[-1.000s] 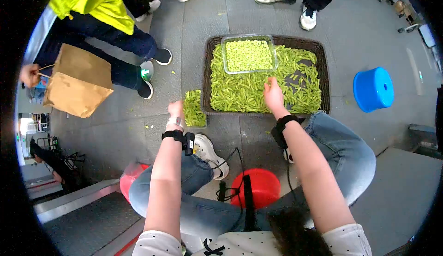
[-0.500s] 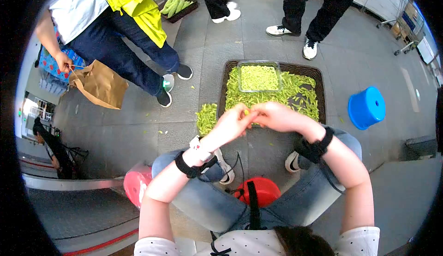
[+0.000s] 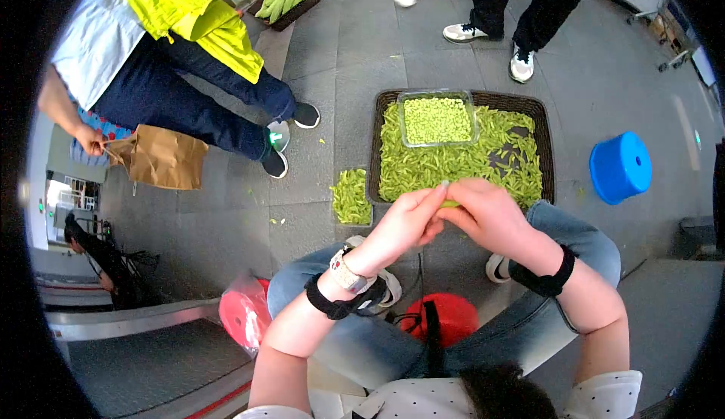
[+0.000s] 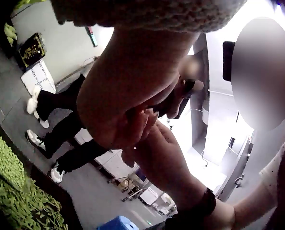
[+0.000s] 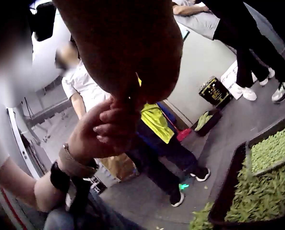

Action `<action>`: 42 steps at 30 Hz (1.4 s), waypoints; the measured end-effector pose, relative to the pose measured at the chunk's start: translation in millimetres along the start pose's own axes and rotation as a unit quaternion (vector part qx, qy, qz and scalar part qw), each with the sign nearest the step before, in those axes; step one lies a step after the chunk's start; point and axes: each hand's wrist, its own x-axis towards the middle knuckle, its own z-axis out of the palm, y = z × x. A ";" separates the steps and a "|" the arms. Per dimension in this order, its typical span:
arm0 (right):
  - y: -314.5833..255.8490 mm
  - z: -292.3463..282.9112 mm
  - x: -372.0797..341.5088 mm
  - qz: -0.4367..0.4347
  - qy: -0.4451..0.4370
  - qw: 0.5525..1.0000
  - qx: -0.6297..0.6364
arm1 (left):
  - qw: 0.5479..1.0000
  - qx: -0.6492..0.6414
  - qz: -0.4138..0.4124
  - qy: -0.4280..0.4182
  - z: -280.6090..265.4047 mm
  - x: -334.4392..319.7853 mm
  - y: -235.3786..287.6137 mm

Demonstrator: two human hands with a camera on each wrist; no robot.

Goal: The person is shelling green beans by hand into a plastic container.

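In the head view both hands meet over the front edge of a brown woven basket [image 3: 550,166]. A green bean pod [image 3: 451,204] shows between them. My left hand [image 3: 411,221] pinches it with thumb and fingers from the left, while my right hand [image 3: 495,214] grips it from the right. The wrist views show the fingertips close together, with the pod mostly hidden. Green pods [image 3: 423,170] fill much of the basket. At its back, a clear plastic box [image 3: 402,123] contains shelled green beans [image 3: 439,119].
Left of the basket is a small container of green pods [image 3: 350,195]. A blue stool [image 3: 619,167] stands to the right and a red bucket [image 3: 447,319] between the knees. One standing person holds a paper bag [image 3: 168,158]; others stand beyond the basket.
A second ago my left hand was beside the small pod container and my right over the basket. Both came together in front of the basket, and the pod now shows between them.
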 end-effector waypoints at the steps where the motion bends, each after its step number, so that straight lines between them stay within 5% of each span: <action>1: 0.4 -0.6 1.5 0.004 0.001 1.000 -0.028 | 0.999 -0.041 -0.016 0.005 1.6 0.8 3.8; 5: 7.4 7.0 6.3 0.020 0.050 0.999 -0.008 | 0.989 -0.139 -0.033 0.036 4.8 7.6 10.4; 7: 9.9 11.5 7.3 0.103 0.029 0.987 0.120 | 0.993 -0.088 0.021 0.081 8.8 12.9 8.5; 11: 2.2 7.6 13.1 0.234 0.014 0.865 0.444 | 0.964 0.128 0.143 0.184 15.0 22.7 2.2; 12: 2.9 6.1 13.9 0.238 0.014 0.872 0.427 | 0.947 0.172 0.179 0.203 15.5 24.5 3.8; 15: -2.6 -2.3 17.8 0.250 0.034 0.888 0.384 | 0.988 -0.023 0.071 0.136 16.9 23.5 22.0; 17: 6.9 2.7 17.1 0.112 0.103 0.980 0.126 | 0.988 -0.111 0.003 0.109 14.8 22.5 27.2; 18: 9.9 3.8 17.5 0.039 0.133 0.990 -0.010 | 0.985 -0.138 -0.016 0.099 14.0 22.4 28.3; 21: 8.5 1.0 18.7 0.002 0.162 0.982 -0.100 | 0.980 -0.180 -0.031 0.084 13.7 21.6 28.8; 27: 9.2 3.5 11.7 -0.006 0.136 0.983 -0.120 | 0.987 -0.025 0.103 0.124 20.0 18.1 19.6; 31: 12.0 10.3 8.0 0.056 0.113 0.990 0.063 | 0.986 0.015 0.118 0.119 18.6 17.4 19.3; 33: 12.0 16.2 7.3 0.134 0.087 0.949 0.271 | 0.984 0.035 0.129 0.119 17.0 19.4 17.0; 36: 10.6 14.9 6.9 0.147 0.071 0.923 0.349 | 0.980 0.067 0.143 0.121 14.4 22.6 10.9; 42: 11.3 11.7 4.3 0.324 -0.006 0.744 0.585 | 0.935 0.225 0.223 0.162 12.9 27.8 -1.3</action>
